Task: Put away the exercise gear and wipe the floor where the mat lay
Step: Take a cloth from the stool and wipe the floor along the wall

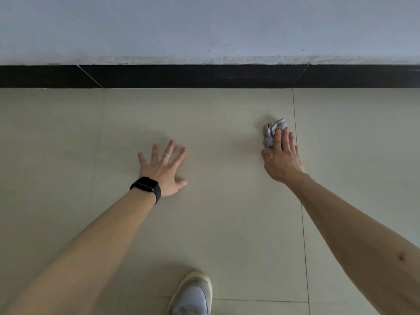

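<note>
Head view, looking straight down at a pale tiled floor (pixel 216 235), and both arms are stretched out ahead. On the right, the right hand (pixel 283 159) lies palm-down on a crumpled grey cloth (pixel 271 131). That grip is flat, not pinching: the fingers (pixel 285 138) are straight and held close together, pressing the near part of the cloth onto the tile. The rest of the rag bunches out past the fingertips and to their left. The cloth sits just left of a dark grout line (pixel 301 212) that runs from the wall towards the camera, and it is near the wall but not touching it.

Over to the left, well apart from the cloth, the left hand (pixel 162 169) is planted on the floor. Its grip is wide open, the fingers (pixel 169 147) fanned out and the thumb off to the side, with nothing under it but tile. There is a thin ring (pixel 167 156) on one finger and a black smartwatch (pixel 146 186) on the wrist.

At the top, a black skirting board (pixel 204 76) meets the floor, with a scuffed pale wall (pixel 204 26) above it. Bottom centre, the toe of a light sneaker (pixel 193 294) pokes in between the two forearms.
</note>
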The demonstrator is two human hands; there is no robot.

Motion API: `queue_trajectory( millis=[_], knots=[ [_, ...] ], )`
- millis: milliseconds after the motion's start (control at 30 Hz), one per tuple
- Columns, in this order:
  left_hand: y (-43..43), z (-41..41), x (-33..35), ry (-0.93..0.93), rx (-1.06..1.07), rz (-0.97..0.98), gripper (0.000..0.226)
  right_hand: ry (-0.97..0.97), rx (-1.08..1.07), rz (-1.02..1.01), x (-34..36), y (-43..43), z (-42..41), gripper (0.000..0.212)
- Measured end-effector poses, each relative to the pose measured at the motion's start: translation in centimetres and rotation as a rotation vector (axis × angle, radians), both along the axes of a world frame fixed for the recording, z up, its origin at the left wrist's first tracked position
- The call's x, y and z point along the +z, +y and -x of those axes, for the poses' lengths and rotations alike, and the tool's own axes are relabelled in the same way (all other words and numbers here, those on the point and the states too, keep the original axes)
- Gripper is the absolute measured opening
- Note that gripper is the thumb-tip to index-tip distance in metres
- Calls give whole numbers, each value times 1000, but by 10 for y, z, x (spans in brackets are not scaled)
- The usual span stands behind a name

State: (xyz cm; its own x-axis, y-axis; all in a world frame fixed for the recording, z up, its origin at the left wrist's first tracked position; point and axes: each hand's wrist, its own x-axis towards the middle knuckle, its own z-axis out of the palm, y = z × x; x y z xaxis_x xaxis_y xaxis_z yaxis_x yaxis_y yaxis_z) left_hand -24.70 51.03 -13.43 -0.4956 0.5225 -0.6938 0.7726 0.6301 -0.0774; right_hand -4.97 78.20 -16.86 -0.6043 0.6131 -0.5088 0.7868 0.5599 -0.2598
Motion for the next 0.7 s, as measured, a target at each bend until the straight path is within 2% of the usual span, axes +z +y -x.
queue_trajectory(
  millis=[233,433,700],
  knots=[
    [-43,-67,7,-41,125,86,101,17,-5,15,2,0,0,76],
    [-44,-51,11,-36,47,167,112,-5,-15,27,0,0,2,76],
    [-53,-45,-5,101,-115,69,118,145,-162,-83,-10,-45,8,62]
  ],
)
